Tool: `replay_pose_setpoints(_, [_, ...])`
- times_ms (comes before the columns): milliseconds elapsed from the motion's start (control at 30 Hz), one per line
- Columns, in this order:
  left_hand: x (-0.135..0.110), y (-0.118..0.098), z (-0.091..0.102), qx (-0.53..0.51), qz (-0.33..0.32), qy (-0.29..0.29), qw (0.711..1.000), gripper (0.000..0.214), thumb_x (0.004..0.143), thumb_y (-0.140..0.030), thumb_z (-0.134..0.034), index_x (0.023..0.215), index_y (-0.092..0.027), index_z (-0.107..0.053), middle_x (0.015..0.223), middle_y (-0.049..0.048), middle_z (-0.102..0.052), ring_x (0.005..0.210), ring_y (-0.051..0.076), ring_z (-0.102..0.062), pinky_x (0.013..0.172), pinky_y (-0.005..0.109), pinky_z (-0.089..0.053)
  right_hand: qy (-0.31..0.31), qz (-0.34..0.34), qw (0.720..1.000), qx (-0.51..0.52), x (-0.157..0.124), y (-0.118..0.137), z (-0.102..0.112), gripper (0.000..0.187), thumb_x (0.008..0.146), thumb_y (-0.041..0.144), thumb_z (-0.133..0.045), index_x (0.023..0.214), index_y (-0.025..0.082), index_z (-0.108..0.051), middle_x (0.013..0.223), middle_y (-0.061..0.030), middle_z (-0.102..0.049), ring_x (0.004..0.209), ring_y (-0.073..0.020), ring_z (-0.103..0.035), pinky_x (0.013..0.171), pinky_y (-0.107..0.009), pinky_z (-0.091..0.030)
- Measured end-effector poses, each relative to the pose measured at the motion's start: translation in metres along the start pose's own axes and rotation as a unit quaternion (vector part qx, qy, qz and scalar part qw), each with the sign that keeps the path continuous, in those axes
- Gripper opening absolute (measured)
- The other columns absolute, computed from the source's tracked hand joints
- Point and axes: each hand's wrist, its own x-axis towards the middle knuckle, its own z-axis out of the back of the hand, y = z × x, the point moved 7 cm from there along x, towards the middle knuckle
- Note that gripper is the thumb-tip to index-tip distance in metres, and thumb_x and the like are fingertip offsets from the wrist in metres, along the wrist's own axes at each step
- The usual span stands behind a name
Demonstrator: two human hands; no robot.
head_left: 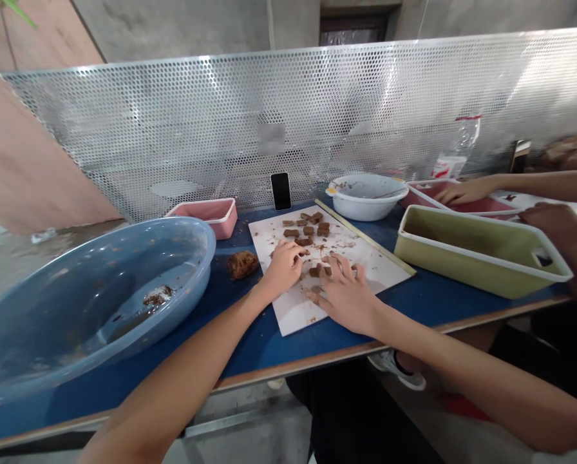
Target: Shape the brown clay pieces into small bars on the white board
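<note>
My left hand [284, 269] rests at the left part of a white board [293, 314], its fingers curled together near the brown clay-like pieces. What those fingers hold, if anything, is hidden. Over the middle of the board is my right hand [349, 293], thumb and fingers apart, fingertips at a small brown block [319, 271]. Several more brown blocks [309, 230] lie grouped on the board's far part, with crumbs scattered around. A larger brown lump [243, 265] sits on the blue table left of the board.
A big blue basin [192, 235] stands at left, a pink tub [225, 222] behind it. A phone [281, 191] leans on the perforated metal screen [172, 129]. To the right are a white basin [368, 207], a green planter [462, 274] and another person's hand [469, 191] at a pink tray.
</note>
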Motion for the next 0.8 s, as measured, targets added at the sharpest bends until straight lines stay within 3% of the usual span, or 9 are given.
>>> replay_pose_setpoints(200, [0.0,0.0,0.0,-0.002,0.001,-0.013,1.0,0.034,0.097,-0.004,-0.052,0.109,-0.019,-0.08,0.108,0.0099,-0.078,0.118,0.031,-0.065,0.108,0.049,-0.056,0.001,0.001,1.0,0.029,-0.001,0.001,-0.005,0.083,0.117,0.072,-0.022,0.167,0.017,-0.06,0.188,-0.0252,-0.03,0.176,-0.0497,-0.017,0.128,-0.08,-0.032])
replay_pose_setpoints(433, [0.0,0.0,0.001,0.002,0.001,-0.01,1.0,0.034,0.099,-0.005,-0.052,0.11,-0.019,-0.081,0.111,0.0101,-0.078,0.12,0.03,-0.065,0.11,0.049,-0.056,0.011,0.017,0.999,0.025,0.001,0.006,-0.001,0.082,0.119,0.069,-0.024,0.16,0.012,-0.066,0.181,-0.0315,-0.037,0.172,-0.0528,-0.023,0.124,-0.078,-0.036])
replay_pose_setpoints(633, [0.0,0.001,0.0,0.002,0.006,-0.011,1.0,0.035,0.1,-0.005,-0.051,0.111,-0.019,-0.081,0.11,0.0093,-0.078,0.117,0.03,-0.065,0.108,0.049,-0.055,-0.034,0.017,0.998,0.044,0.003,0.007,-0.006,0.076,0.118,0.07,-0.031,0.161,0.017,-0.064,0.181,-0.0281,-0.038,0.171,-0.0506,-0.026,0.125,-0.075,-0.036])
replay_pose_setpoints(800, [0.0,0.001,0.001,-0.004,0.002,-0.016,1.0,0.034,0.099,-0.005,-0.051,0.109,-0.019,-0.081,0.111,0.0102,-0.079,0.12,0.031,-0.064,0.11,0.049,-0.055,-0.035,0.026,0.998,0.038,0.005,0.006,-0.013,0.079,0.117,0.072,-0.03,0.16,0.016,-0.066,0.179,-0.0285,-0.041,0.168,-0.0525,-0.03,0.123,-0.077,-0.037])
